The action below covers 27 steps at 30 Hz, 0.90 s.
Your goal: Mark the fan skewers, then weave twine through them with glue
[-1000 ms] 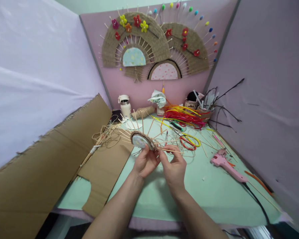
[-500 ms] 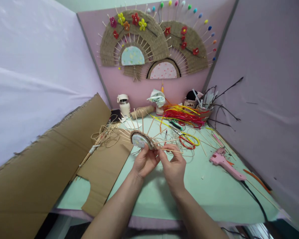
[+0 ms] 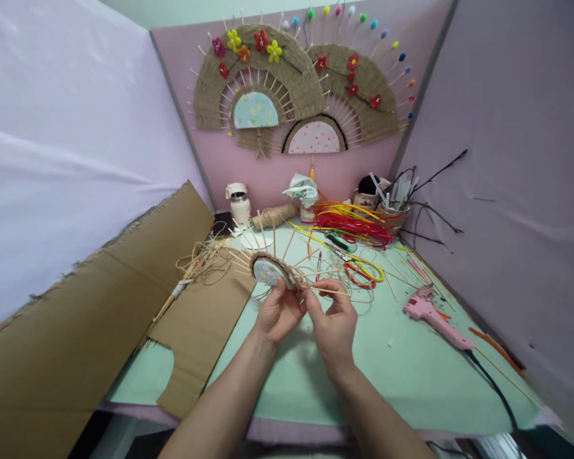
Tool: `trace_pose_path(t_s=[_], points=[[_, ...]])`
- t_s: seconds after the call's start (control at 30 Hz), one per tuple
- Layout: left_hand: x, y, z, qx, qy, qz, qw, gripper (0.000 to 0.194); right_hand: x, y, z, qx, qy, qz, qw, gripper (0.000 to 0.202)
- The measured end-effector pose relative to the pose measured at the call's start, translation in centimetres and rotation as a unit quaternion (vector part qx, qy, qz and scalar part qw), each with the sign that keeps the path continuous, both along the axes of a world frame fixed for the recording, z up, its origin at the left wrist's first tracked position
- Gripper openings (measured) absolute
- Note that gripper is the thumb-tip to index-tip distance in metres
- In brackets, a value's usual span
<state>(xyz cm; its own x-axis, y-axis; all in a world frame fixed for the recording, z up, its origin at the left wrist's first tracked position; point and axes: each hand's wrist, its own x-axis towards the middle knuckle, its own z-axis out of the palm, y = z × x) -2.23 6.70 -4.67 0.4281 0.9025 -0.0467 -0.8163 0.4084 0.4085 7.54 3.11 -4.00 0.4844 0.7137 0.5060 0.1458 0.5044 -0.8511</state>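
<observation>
A small half-round cardboard piece (image 3: pixel 268 271) with a pale floral face and a twine-wrapped curved edge is held up above the table. Thin wooden sticks (image 3: pixel 274 236) fan out from its curve. My left hand (image 3: pixel 280 312) grips its lower right part, thumb on the front face. My right hand (image 3: pixel 332 315) is closed at the right end of the piece, thumb and fingers pinched together near the lowest stick. Whether these fingers hold the stick or the twine is hidden. Loose twine (image 3: pixel 358 296) trails on the table just behind my right hand.
Cardboard sheets (image 3: pixel 205 319) lie on the left, with a bundle of sticks (image 3: pixel 172 296) on them. Scissors (image 3: pixel 356 268), a pink glue gun (image 3: pixel 435 319) and red and yellow pipe cleaners (image 3: pixel 351 223) are on the right. A white bottle (image 3: pixel 239 204) stands behind. Woven fans (image 3: pixel 258 70) hang on the back panel.
The view has shifted very slightly. Both hands keep the half-round piece in practically the same position, with no clear change in grip.
</observation>
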Motion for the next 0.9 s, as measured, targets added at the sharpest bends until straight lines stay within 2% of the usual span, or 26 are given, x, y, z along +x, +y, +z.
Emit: trace_pose_path(t_s=[0.53,0.73,0.9], points=[[0.0,0.0,-0.3,-0.002,0.023,-0.002,1.000,0.018,0.1,0.3,-0.5,-0.008,0.011,0.000,1.000,0.007],[0.0,0.1,0.0,-0.006,0.023,0.003,1.000,0.022,-0.1,0.0,-1.3,-0.039,0.062,0.013,0.997,0.031],[0.0,0.0,0.2,-0.006,0.027,0.002,1.000,0.021,0.1,-0.1,-1.2,-0.024,0.015,0.007,1.000,0.019]])
